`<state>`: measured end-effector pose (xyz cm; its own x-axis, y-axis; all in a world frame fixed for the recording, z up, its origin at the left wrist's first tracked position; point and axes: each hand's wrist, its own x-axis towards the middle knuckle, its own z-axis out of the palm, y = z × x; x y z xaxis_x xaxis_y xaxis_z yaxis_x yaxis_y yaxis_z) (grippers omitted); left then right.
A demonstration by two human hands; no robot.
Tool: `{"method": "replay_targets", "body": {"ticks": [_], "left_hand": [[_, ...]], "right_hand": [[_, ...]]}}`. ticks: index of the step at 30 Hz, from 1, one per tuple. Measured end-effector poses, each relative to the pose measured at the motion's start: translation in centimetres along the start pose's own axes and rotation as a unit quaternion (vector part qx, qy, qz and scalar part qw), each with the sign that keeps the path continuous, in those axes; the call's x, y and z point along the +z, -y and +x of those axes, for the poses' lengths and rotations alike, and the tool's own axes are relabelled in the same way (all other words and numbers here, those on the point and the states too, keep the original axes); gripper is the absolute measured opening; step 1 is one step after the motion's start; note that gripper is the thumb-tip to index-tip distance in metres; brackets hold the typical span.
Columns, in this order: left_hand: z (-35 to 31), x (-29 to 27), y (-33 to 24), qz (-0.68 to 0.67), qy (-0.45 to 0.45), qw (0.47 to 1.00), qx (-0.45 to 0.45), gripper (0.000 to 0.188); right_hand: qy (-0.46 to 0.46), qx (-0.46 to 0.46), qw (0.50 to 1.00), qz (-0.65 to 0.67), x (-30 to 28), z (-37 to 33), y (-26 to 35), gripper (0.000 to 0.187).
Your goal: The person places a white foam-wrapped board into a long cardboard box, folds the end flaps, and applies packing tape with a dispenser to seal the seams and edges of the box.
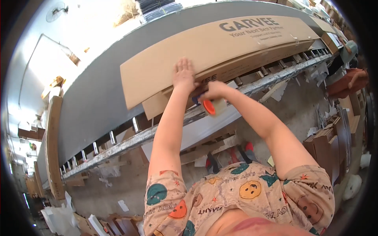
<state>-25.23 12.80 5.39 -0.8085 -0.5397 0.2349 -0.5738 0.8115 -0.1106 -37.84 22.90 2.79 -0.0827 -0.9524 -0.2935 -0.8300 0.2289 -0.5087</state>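
A long, flat brown cardboard box [204,49] with dark print lies on the conveyor in front of me. My left hand [183,75] rests flat on its top near the close edge, fingers stretched out. Beside it, at the box's near side, my right hand [215,91] is closed around a tape dispenser [208,107], which shows an orange hub, a yellowish roll and a dark blue part. Motion blurs the dispenser, and its front end is hidden by my hand. Below the box's left end, a cardboard flap [152,107] sticks out.
The grey conveyor belt [92,88] curves across the view, with metal rollers and a worn rail [130,137] on my side. Another long carton [54,149] lies across the belt at left. Brown boards [325,147] are stacked at right. Paper scraps litter the floor.
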Motion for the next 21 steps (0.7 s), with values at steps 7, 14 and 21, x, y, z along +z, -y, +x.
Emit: {"method": "replay_targets", "body": {"ticks": [7, 14, 21], "left_hand": [[-4.0, 1.2, -4.9, 0.128, -0.131, 0.966, -0.184, 0.082], [-1.9, -3.3, -23.6, -0.689, -0.095, 0.546, -0.468, 0.049], [2.3, -8.5, -30.1, -0.826, -0.097, 0.398, -0.388, 0.065]], "right_hand": [[0.041, -0.034, 0.843, 0.535, -8.7, -11.3, -10.4, 0.065], [0.088, -0.132, 0.822, 0.546, -15.9, -15.4, -20.2, 0.071], [-0.109, -0.378, 0.912, 0.120, -17.9, -18.0, -22.9, 0.068]]}}
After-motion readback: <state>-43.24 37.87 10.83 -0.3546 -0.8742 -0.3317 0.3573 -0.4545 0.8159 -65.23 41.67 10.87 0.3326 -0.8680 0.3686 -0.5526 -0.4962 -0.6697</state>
